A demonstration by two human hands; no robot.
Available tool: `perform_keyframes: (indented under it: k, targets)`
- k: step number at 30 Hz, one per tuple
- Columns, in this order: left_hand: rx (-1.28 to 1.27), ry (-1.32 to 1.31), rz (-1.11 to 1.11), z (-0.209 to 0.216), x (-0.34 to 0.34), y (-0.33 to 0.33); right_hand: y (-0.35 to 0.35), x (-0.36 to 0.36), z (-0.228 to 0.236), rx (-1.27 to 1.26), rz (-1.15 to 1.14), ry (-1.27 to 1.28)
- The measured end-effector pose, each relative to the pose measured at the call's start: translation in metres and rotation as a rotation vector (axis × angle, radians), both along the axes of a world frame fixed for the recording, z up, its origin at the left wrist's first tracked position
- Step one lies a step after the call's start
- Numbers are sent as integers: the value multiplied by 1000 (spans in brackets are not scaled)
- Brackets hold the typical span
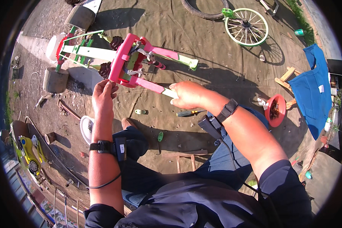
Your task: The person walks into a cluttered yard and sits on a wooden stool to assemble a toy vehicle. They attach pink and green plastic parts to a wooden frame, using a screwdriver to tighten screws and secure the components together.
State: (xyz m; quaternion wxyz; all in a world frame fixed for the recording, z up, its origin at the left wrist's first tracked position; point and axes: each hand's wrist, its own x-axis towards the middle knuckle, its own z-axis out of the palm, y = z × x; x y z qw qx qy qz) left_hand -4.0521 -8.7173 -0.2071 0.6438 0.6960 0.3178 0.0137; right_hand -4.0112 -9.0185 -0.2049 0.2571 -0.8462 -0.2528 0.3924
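Observation:
A pink and pale green two-pronged metal frame (122,59) stretches across the upper left, with a pink crosspiece, dark springs and small metal fittings between its prongs. My right hand (190,95) is wrapped round the pale end of the nearer prong. At the near corner of the crosspiece is my left hand (104,92), its fingertips pinched together; anything between them is hidden. Under the prongs lie a green-and-white plate (141,111) and a smaller green piece (160,136). A screwdriver (190,113) with a dark and yellow handle rests on the ground below my right hand.
Two concrete cylinders (56,80) flank the frame's far end. A spoked wheel (247,27) and a tyre (205,14) lie at the top. To the right are a red bowl (275,111) of small parts and a blue cloth (313,91). A white basin (87,129) sits beside my left forearm.

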Motion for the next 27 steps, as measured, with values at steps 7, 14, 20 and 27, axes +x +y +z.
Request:
perform_keyframes:
  k: [7,14,20,27]
  targets:
    - [-7,3,-3,-2,2,1,-1,-2,8,-26,-54,11]
    - [3,19,13,-5,-3,3,1,-3,15,-76,-83,68]
    - [28,16,43,-12,-7,5,-3,-7,25,-11,-111,25]
    - [64,41,80,-10,-15,7,-11,-10,31,28,-95,32]
